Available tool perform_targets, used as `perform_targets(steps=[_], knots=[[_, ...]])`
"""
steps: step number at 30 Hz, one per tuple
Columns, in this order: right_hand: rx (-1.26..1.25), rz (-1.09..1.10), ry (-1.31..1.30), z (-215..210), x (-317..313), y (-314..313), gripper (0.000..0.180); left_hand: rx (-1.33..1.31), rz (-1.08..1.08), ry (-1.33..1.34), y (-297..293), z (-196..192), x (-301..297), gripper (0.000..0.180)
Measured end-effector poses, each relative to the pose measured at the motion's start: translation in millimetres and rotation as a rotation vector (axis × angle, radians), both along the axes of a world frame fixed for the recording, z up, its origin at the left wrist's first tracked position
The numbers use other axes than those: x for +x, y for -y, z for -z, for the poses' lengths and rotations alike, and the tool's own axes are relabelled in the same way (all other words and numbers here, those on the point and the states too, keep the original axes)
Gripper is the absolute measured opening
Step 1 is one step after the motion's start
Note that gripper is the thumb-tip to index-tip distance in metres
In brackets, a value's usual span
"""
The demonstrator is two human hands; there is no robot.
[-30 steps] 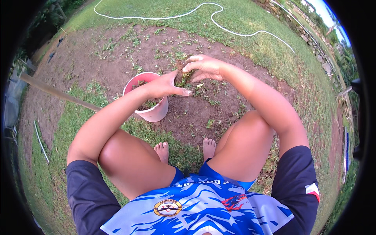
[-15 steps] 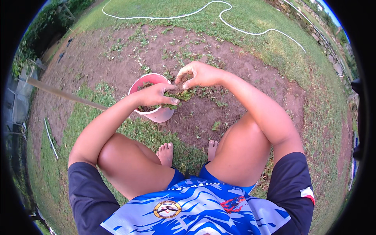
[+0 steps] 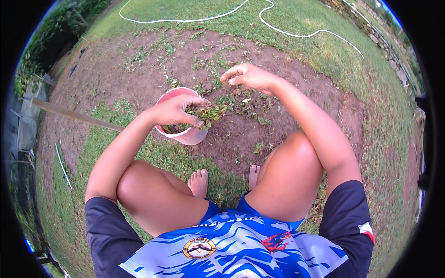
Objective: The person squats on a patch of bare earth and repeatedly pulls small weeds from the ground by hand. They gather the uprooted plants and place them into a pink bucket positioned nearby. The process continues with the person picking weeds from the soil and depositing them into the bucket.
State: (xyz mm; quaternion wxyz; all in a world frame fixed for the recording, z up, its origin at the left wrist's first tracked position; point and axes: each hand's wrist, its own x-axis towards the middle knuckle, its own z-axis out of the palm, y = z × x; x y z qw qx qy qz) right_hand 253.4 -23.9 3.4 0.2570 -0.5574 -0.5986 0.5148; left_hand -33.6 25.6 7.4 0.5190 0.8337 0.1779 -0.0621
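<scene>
Over the rim of a pinkish-white bucket (image 3: 194, 137), my left hand (image 3: 174, 111) is closed round a clump of green weeds (image 3: 211, 112) with soil about its roots. The leaves stick out to the right, past the bucket's edge. Dark soil and plant bits lie inside the bucket, partly hidden by this hand. My right hand (image 3: 252, 78) hovers above the bare soil to the right, apart from the clump. Its fingers are loosely bent with a gap to the thumb, and soil stains the fingertips; nothing clear shows between them.
Loose weeds (image 3: 257, 109) are strewn over the brown soil (image 3: 301, 88). A wooden pole (image 3: 76, 114) slants in from the left toward the bucket. A white hose (image 3: 296, 35) winds across the far grass. My bare feet (image 3: 199, 183) are on grass close by.
My right hand has drawn away from the clump, up and to the right. My left hand has shifted slightly left over the bucket, still gripping the weeds.
</scene>
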Motion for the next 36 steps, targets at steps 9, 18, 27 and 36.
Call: perform_targets(steps=[9, 18, 27, 36], knots=[[0.432, -0.138, -0.159, -61.2, -23.0, 35.9, 0.031, 0.544, -0.017, 0.355, 16.2, -25.8, 8.7, 0.058], [0.523, -0.241, -0.071, -69.1, -16.2, 62.0, 0.031, 0.669, -0.106, 0.567, 15.2, -37.3, 5.9, 0.06], [0.791, -0.136, 0.163, -68.2, -18.8, 60.1, 0.018, -0.213, -0.381, 0.492, 17.6, -23.8, 7.8, 0.046], [0.542, -0.121, 0.088, -31.5, 4.2, 32.9, 0.02, -0.571, -0.716, 0.5, 3.3, -24.5, -3.5, 0.038]])
